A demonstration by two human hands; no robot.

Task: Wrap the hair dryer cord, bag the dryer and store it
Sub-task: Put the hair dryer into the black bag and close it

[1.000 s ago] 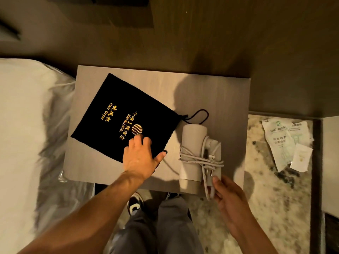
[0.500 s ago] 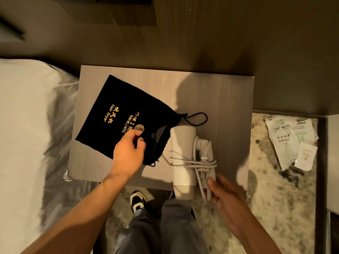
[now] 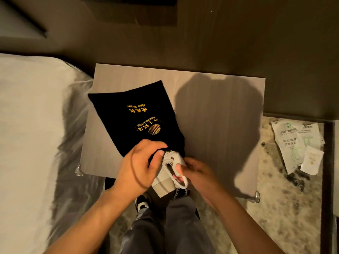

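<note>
A black drawstring bag [image 3: 135, 114] with gold lettering lies on the pale wooden bedside table [image 3: 211, 110], its mouth toward me. My left hand [image 3: 137, 167] grips the bag's mouth, and the drawstring loops over the back of that hand. The white hair dryer [image 3: 166, 182], its cord [image 3: 180, 182] wound around it, sticks out over the table's front edge with its far end inside the bag mouth. My right hand [image 3: 194, 173] holds the dryer from the right, fingers on the wrapped cord.
A bed with white linen [image 3: 31, 134] lies to the left of the table. White paper packets [image 3: 297, 147] lie on the speckled floor to the right. A dark wall runs behind the table. My legs and shoes are below the table edge.
The bag has turned so its mouth faces me, and my left hand has gathered the opening. My right hand has lifted the dryer and pushed its far end into the bag.
</note>
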